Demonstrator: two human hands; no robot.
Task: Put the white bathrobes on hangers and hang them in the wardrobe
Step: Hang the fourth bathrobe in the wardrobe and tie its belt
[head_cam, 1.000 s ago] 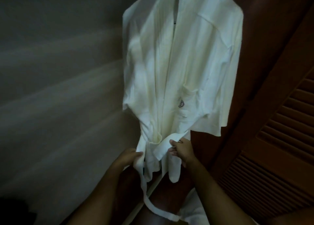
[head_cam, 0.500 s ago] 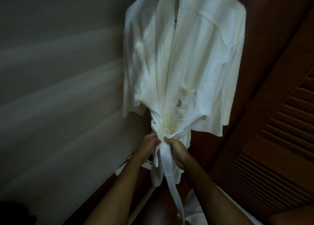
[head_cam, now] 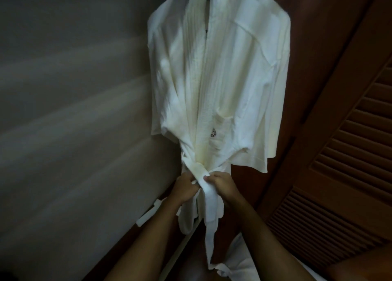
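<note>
A white bathrobe (head_cam: 229,85) hangs upright inside the dim wardrobe, its top and hanger cut off by the frame edge. A small dark emblem marks its chest pocket. Its white belt (head_cam: 209,198) is wrapped around the waist, and one long end trails down in front. My left hand (head_cam: 185,188) grips the belt at the left of the crossing. My right hand (head_cam: 220,185) pinches the belt at the right of the crossing. Both hands sit close together at the robe's waist.
A pale wardrobe side wall (head_cam: 74,132) fills the left. A brown louvred wooden door (head_cam: 347,174) stands open at the right. More white cloth (head_cam: 244,266) lies low at the bottom, below my right forearm.
My hands came together from apart at the waist, drawing the belt tight around the robe. The loose end now hangs straight down in front.
</note>
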